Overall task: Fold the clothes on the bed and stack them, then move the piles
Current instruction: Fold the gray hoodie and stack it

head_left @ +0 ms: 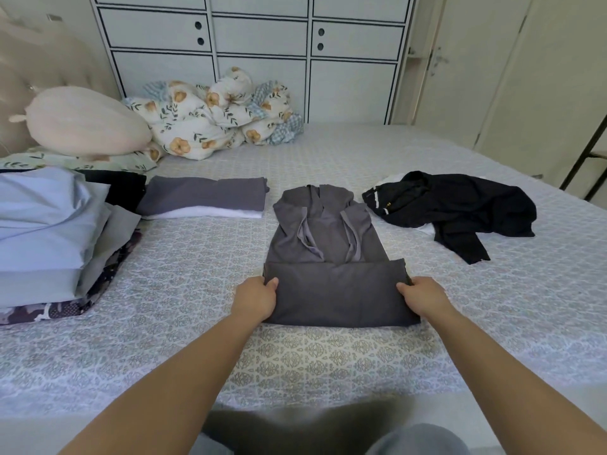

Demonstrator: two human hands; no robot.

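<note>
— Two hands on one garment, that is what I see from the head camera. My left hand [258,297] pinches the left edge of the grey garment [328,244], thumb on top and fingers curled under the fold; my right hand [423,295] grips the right edge the same way.

— Where does the garment lie, and what shape is it in?

— It lies flat in the middle of the bed [197,290], straight ahead of me. The near part is doubled over into a smooth rectangular band. Beyond the band the cloth narrows, with two thin straps lying on it. The fabric looks soft and matte, a dark charcoal knit.

— And around it?

— To the left, a folded pile [205,197]: a grey piece on top of a white one, neat and oblong. Further left, a taller stack [49,238] of pale blue, smooth cloth over a dark patterned piece. To the right, apart from the garment, a black garment [460,205] lies crumpled, one sleeve or leg trailing toward me; a bit of white shows under it.

— The bedding?

— The bed cover is quilted, pale with a repeated grey medallion print. At the far side sits a bunched floral duvet [213,123] and a rounded pink pillow [82,121], against a white cabinet [262,37] with panelled doors.
</note>
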